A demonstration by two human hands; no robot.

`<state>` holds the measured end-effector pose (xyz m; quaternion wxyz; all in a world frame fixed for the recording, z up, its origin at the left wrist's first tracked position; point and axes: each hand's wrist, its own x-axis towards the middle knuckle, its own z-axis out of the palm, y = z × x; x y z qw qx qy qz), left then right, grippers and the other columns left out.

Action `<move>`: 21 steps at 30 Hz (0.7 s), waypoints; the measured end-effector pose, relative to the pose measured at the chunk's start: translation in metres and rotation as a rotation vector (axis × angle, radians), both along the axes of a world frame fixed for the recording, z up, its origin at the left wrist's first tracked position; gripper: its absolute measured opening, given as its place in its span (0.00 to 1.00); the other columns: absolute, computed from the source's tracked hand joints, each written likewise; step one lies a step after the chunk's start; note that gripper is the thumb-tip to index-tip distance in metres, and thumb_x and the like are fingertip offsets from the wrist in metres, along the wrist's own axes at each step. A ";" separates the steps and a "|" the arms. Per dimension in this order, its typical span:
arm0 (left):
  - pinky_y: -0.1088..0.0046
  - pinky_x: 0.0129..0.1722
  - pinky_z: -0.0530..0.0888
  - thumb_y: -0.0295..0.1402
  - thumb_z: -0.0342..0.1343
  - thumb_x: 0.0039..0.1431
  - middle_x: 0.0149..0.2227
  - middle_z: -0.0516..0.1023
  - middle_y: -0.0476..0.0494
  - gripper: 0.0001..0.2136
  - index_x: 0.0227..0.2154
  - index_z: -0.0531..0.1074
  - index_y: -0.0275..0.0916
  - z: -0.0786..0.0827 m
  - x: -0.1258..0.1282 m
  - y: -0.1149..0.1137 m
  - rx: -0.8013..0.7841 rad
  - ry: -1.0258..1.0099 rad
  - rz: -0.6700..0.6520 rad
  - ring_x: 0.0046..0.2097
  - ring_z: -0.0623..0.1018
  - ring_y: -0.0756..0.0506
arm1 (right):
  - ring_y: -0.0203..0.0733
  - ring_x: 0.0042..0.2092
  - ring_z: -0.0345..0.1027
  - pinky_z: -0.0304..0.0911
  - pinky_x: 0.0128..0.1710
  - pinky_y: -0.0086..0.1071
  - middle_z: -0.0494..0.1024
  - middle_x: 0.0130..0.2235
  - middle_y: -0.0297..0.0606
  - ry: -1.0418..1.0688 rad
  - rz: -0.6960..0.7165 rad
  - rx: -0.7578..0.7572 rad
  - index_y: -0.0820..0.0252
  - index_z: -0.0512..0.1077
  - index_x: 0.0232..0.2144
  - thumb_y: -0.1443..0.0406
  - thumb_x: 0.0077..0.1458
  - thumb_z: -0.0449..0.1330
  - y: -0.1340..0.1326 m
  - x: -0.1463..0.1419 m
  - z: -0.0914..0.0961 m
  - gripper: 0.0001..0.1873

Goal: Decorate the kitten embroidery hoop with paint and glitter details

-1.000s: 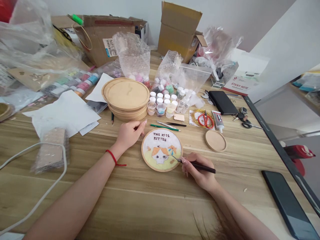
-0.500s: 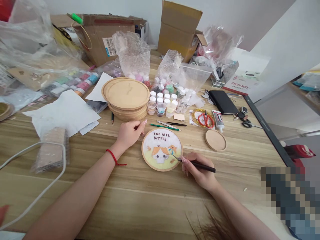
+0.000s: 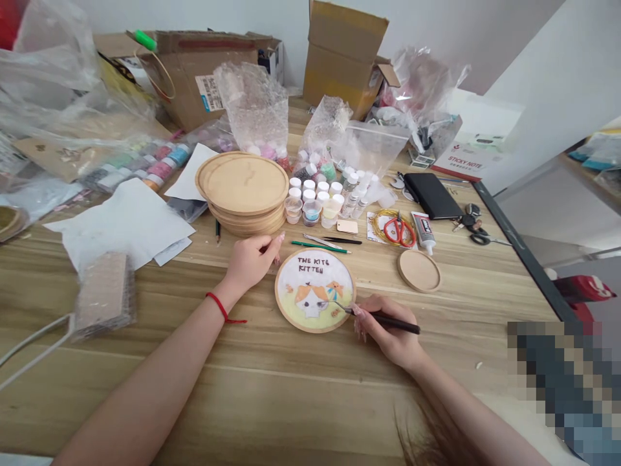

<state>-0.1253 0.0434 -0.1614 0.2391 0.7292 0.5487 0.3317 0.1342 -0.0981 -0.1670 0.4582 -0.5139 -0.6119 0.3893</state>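
Observation:
My right hand (image 3: pixel 388 327) is closed round the dark handle of a thin metal-tipped tool (image 3: pixel 391 322). Its fine tip touches or hovers just over the kitten picture in a round wooden tray (image 3: pixel 280 304); I cannot tell which. The picture (image 3: pixel 313 303) has an orange-and-white kitten on yellow, with lettering above. Left of the tray, my left hand (image 3: pixel 250 262) rests on the table with fingers curled in and nothing visible in them. A red string bracelet (image 3: pixel 217 304) circles that wrist. Beyond the tray lie a green pencil (image 3: pixel 320 247) and tweezers (image 3: pixel 342 240).
Stacked wooden trays (image 3: pixel 242 188) stand behind my left hand, beside small white-lidded jars (image 3: pixel 323 191). At right are red-handled pliers (image 3: pixel 399 232), a glue tube (image 3: pixel 424 232) and a small wooden tray (image 3: pixel 420 270). White paper (image 3: pixel 126 223) and a wrapped block (image 3: pixel 104 291) lie left.
The white cable at the left has dropped lower and away from the wrapped block. A fingertip at the lower left edge is gone. Both my hands and the tool stay nearly in place.

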 end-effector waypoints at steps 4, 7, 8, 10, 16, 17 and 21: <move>0.74 0.29 0.67 0.44 0.50 0.63 0.20 0.79 0.48 0.23 0.15 0.71 0.39 0.000 0.000 0.000 -0.012 0.001 0.003 0.24 0.75 0.49 | 0.36 0.22 0.69 0.64 0.22 0.30 0.78 0.24 0.36 -0.005 -0.002 -0.008 0.58 0.76 0.29 0.62 0.58 0.63 0.000 0.001 -0.001 0.07; 0.73 0.29 0.67 0.44 0.50 0.63 0.20 0.79 0.48 0.23 0.15 0.72 0.39 0.001 0.000 0.000 -0.009 -0.005 0.000 0.24 0.75 0.49 | 0.36 0.23 0.69 0.65 0.23 0.30 0.78 0.25 0.36 -0.014 -0.005 0.000 0.58 0.77 0.30 0.61 0.58 0.62 0.000 0.002 -0.001 0.07; 0.73 0.29 0.67 0.44 0.50 0.63 0.20 0.78 0.48 0.23 0.15 0.72 0.39 0.001 0.000 0.000 -0.006 -0.008 -0.002 0.24 0.75 0.49 | 0.37 0.23 0.69 0.65 0.23 0.30 0.78 0.25 0.36 -0.018 -0.004 0.005 0.57 0.77 0.30 0.61 0.58 0.62 0.000 0.002 -0.001 0.07; 0.73 0.30 0.67 0.43 0.50 0.63 0.20 0.78 0.48 0.23 0.15 0.71 0.39 0.001 0.000 0.000 -0.005 -0.011 -0.004 0.25 0.75 0.49 | 0.37 0.23 0.69 0.65 0.23 0.31 0.78 0.25 0.36 -0.029 -0.003 0.012 0.57 0.77 0.30 0.61 0.58 0.63 0.001 0.002 -0.001 0.07; 0.73 0.28 0.67 0.44 0.50 0.63 0.20 0.78 0.48 0.23 0.15 0.71 0.39 0.001 0.001 0.000 -0.008 -0.004 0.005 0.24 0.74 0.49 | 0.37 0.23 0.69 0.65 0.22 0.30 0.78 0.25 0.37 -0.020 0.005 0.000 0.57 0.77 0.31 0.61 0.58 0.63 0.000 0.001 -0.001 0.07; 0.73 0.28 0.66 0.44 0.50 0.63 0.20 0.78 0.48 0.23 0.15 0.71 0.39 0.001 0.001 -0.001 -0.004 -0.003 0.004 0.24 0.74 0.49 | 0.37 0.23 0.69 0.64 0.22 0.30 0.78 0.25 0.37 -0.020 0.004 -0.007 0.57 0.77 0.31 0.61 0.58 0.62 0.000 0.002 -0.002 0.07; 0.73 0.29 0.67 0.44 0.50 0.63 0.19 0.78 0.48 0.23 0.15 0.71 0.40 0.002 0.001 -0.001 0.007 -0.002 -0.003 0.24 0.74 0.49 | 0.36 0.23 0.68 0.64 0.21 0.29 0.78 0.25 0.37 -0.018 0.000 -0.010 0.58 0.76 0.30 0.61 0.58 0.63 -0.001 0.002 -0.003 0.07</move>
